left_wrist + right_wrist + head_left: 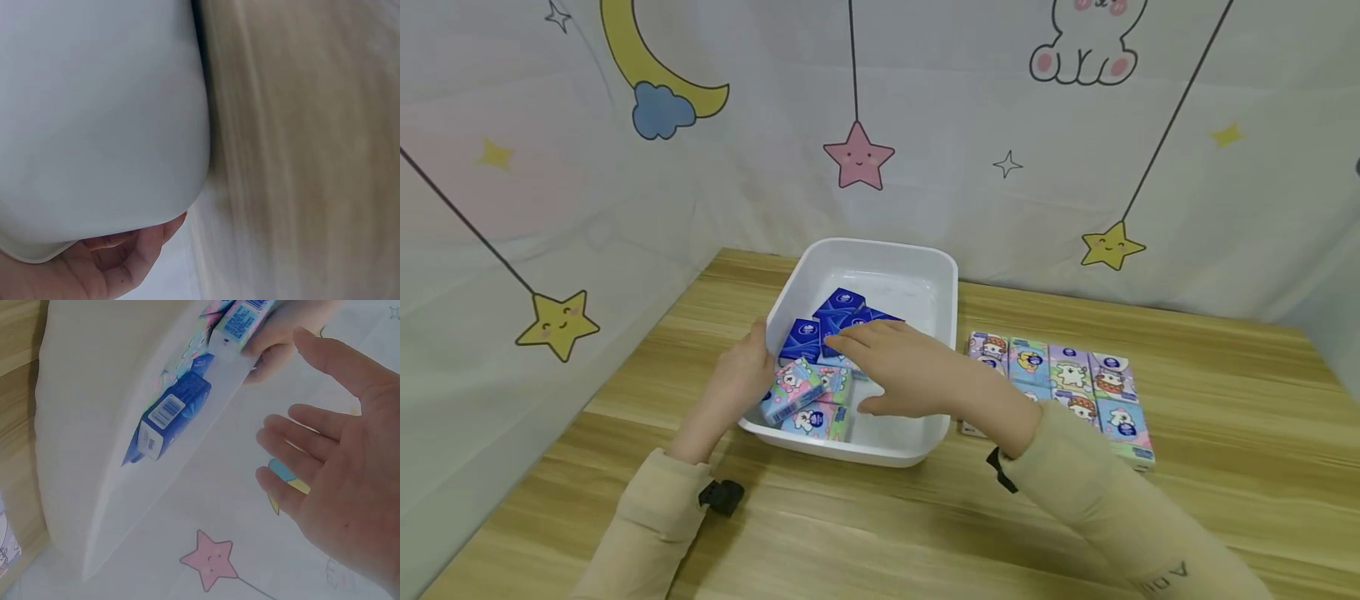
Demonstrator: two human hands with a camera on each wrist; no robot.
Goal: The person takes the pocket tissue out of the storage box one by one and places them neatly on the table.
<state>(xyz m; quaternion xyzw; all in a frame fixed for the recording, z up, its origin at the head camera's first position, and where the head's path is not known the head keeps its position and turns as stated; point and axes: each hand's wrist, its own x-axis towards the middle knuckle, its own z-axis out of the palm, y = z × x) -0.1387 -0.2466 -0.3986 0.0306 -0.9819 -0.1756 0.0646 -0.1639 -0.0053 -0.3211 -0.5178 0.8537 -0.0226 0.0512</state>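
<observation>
A white plastic basin [865, 452] stands on the wooden table. Inside lie dark blue tissue packs [802, 340] and, towards the near left corner, several pastel cartoon tissue packs [793, 385]. My left hand [739, 372] grips the basin's left side at the rim; in the left wrist view its fingers [134, 262] bend against the outer wall. Above the basin hovers my right hand [902, 367], fingers spread and holding nothing. The right wrist view shows its bare palm [350, 506] and a blue pack [175, 412] inside the basin.
To the right of the basin, a block of cartoon tissue packs [1070, 375] lies in rows on the wooden table [880, 533]. A white cloth backdrop [955, 183] with printed stars and a moon rises behind and along the left.
</observation>
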